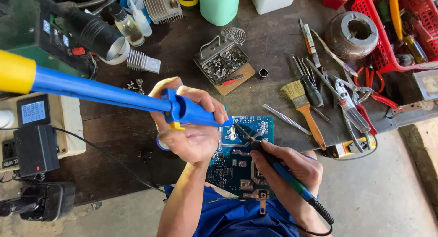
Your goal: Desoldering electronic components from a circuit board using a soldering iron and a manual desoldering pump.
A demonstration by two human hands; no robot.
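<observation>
Circuit board (237,161), blue, sits at the near edge of the dark workbench (269,50), partly hanging over toward the person's lap. Right hand (292,171) has its fingers wrapped around a soldering iron (273,164) held like a pen, tip down on the upper part of the board. Left hand (191,123) is closed tight around a blue desoldering pump (114,94), whose nozzle ends right beside the iron's tip; its long barrel with the yellow plunger end runs off to the upper left and blocks a good chunk of the bench from view. That hand also covers the board's left edge.

Just right of the board lie tweezers (286,119) and a paintbrush (305,111) with an orange handle, then a messy pile of screwdrivers and pliers (351,100). Behind the board is a small metal tray of screws (222,61) on a wood block. A red basket (401,27) full of tools sits far right, a hot air gun (91,31) upper left, and a digital power meter (33,111) on the left.
</observation>
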